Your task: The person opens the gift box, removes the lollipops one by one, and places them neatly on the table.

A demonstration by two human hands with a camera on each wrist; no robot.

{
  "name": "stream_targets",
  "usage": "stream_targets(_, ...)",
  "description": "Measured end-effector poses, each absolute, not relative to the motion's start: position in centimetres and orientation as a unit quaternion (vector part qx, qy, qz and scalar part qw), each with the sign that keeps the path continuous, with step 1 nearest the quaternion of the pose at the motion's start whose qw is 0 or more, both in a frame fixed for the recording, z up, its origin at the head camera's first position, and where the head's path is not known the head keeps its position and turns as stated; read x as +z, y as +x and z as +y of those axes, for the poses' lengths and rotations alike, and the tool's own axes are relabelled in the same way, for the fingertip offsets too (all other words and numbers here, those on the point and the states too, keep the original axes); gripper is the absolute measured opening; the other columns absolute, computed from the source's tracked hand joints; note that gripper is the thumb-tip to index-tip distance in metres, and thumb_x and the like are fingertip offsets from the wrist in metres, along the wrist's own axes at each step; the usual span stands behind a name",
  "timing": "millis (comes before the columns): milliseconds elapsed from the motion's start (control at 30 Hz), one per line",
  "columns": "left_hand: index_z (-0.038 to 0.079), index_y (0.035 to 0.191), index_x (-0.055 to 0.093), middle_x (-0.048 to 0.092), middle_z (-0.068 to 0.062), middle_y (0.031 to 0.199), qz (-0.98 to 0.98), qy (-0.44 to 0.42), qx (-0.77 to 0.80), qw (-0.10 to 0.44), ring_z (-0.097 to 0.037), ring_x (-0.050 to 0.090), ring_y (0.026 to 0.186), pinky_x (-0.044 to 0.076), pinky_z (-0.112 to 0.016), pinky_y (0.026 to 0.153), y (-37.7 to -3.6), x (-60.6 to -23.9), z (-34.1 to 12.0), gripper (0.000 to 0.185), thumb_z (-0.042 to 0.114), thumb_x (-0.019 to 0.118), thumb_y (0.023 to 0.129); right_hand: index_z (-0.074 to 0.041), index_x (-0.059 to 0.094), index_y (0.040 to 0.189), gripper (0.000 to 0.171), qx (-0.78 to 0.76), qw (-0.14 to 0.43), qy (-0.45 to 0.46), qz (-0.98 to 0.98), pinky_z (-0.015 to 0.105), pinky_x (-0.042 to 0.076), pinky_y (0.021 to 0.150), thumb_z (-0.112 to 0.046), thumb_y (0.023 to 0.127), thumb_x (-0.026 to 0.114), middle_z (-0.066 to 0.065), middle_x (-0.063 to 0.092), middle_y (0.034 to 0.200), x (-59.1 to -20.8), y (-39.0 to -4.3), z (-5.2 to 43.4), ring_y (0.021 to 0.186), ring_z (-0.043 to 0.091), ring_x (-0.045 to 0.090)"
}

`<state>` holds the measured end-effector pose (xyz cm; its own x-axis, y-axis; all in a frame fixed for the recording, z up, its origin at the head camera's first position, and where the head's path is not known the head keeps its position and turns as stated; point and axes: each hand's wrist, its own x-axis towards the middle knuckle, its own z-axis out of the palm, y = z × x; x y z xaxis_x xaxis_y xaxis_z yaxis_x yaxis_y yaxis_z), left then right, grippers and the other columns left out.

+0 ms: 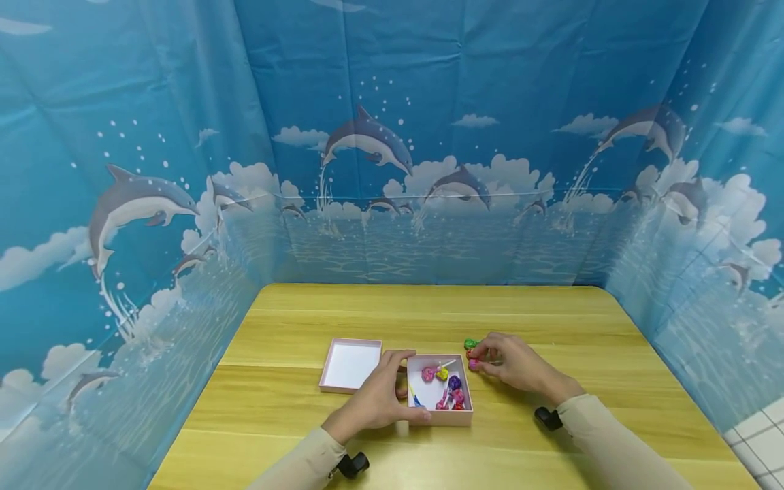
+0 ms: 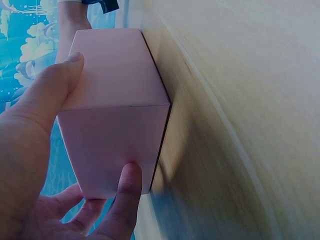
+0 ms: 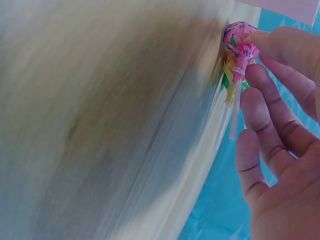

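The left hand point(image 1: 378, 398) grips the small pink cardboard box point(image 1: 439, 399) by its wall. At the box's two o'clock, the right hand point(image 1: 513, 362) pinches a pink-wrapped lollipop point(image 3: 239, 44) on the wooden table point(image 1: 306, 327), probably by the stick. Lift it cleanly and keep the box steady.

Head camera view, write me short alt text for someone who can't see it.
A person's left hand grips a pink box of wrapped lollipops on a wooden table, while the right hand picks at loose lollipops beside it. The box's empty lid lies to the left.
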<state>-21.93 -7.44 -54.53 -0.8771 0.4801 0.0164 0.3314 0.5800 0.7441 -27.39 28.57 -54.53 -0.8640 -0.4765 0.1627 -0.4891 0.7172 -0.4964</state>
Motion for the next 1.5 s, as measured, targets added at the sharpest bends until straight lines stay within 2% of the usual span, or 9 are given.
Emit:
stream_targets(267,0.018,0.181,0.039,0.053,-0.012,0.167,0.884,0.227,0.398,0.092,-0.032,0.061,0.152,0.054,-0.06,0.129,-22.0,-54.6,-7.3,0.123,0.058,0.105,0.084,-0.022,0.085,0.119,0.015,0.274,0.009,0.253,-0.928,0.027,0.058,0.079,-0.016,0.106,0.088,-0.01,0.078,0.109,-54.2,-27.3,28.8,0.092,0.006,0.065)
stream_targets(433,0.016,0.18,0.039,0.053,-0.014,0.167,0.884,0.229,0.398,0.09,-0.032,0.061,0.151,0.054,-0.06,0.13,-22.0,-54.5,-7.3,0.124,0.057,0.105,0.084,-0.019,0.087,0.119,0.015,0.269,0.023,0.253,-0.929,0.026,0.053,0.078,-0.014,0.105,0.089,-0.006,0.08,0.112,-53.6,-27.3,28.7,0.092,0.009,0.063)
stream_targets(600,0.016,0.18,0.039,0.053,-0.015,0.166,0.883,0.232,0.398,0.092,-0.033,0.062,0.151,0.054,-0.06,0.129,-22.0,-54.5,-7.4,0.124,0.057,0.105,0.084,-0.019,0.087,0.12,0.016,0.266,0.033,0.257,-0.929,0.027,0.054,0.079,-0.013,0.105,0.088,-0.004,0.081,0.114,-53.0,-27.1,28.3,0.094,0.008,0.063)
stream_targets(867,0.021,0.181,0.038,0.052,-0.014,0.167,0.884,0.236,0.393,0.091,-0.032,0.062,0.151,0.055,-0.059,0.129,-22.1,-54.6,-7.4,0.122,0.06,0.103,0.086,-0.016,0.085,0.123,0.019,0.253,0.062,0.295,-0.919,0.047,0.067,0.088,-0.01,0.105,0.088,0.001,0.083,0.12,-51.6,-26.6,27.1,0.101,0.025,0.074)
stream_targets(1033,0.021,0.181,0.038,0.052,-0.014,0.167,0.882,0.235,0.398,0.094,-0.03,0.062,0.151,0.055,-0.059,0.129,-22.0,-54.6,-7.5,0.122,0.061,0.103,0.086,-0.015,0.085,0.126,0.02,0.242,0.067,0.316,-0.915,0.05,0.069,0.091,-0.013,0.106,0.087,0.003,0.083,0.122,-50.7,-26.2,26.1,0.105,0.027,0.078)
stream_targets(1233,0.019,0.18,0.039,0.052,-0.013,0.167,0.881,0.233,0.4,0.1,-0.031,0.062,0.151,0.054,-0.058,0.129,-22.1,-54.7,-7.4,0.122,0.06,0.103,0.086,-0.021,0.085,0.129,0.023,0.226,0.067,0.338,-0.911,0.04,0.067,0.087,-0.017,0.107,0.088,0.004,0.083,0.125,-49.8,-25.7,25.0,0.105,0.026,0.078)
stream_targets(1367,0.02,0.18,0.039,0.052,-0.012,0.169,0.884,0.231,0.396,0.096,-0.03,0.061,0.151,0.054,-0.057,0.13,-22.2,-54.7,-7.3,0.123,0.06,0.104,0.084,-0.021,0.085,0.13,0.025,0.22,0.074,0.354,-0.906,0.035,0.064,0.084,-0.014,0.106,0.088,0.003,0.082,0.124,-49.1,-25.6,24.1,0.103,0.025,0.076)
stream_targets(1500,0.02,0.18,0.039,0.051,-0.012,0.17,0.886,0.229,0.391,0.096,-0.031,0.061,0.152,0.053,-0.058,0.131,-22.3,-54.9,-7.3,0.124,0.061,0.104,0.084,-0.016,0.085,0.13,0.026,0.217,0.065,0.379,-0.897,0.034,0.065,0.083,-0.012,0.105,0.089,0.006,0.082,0.125,-48.7,-25.7,23.1,0.103,0.025,0.077)
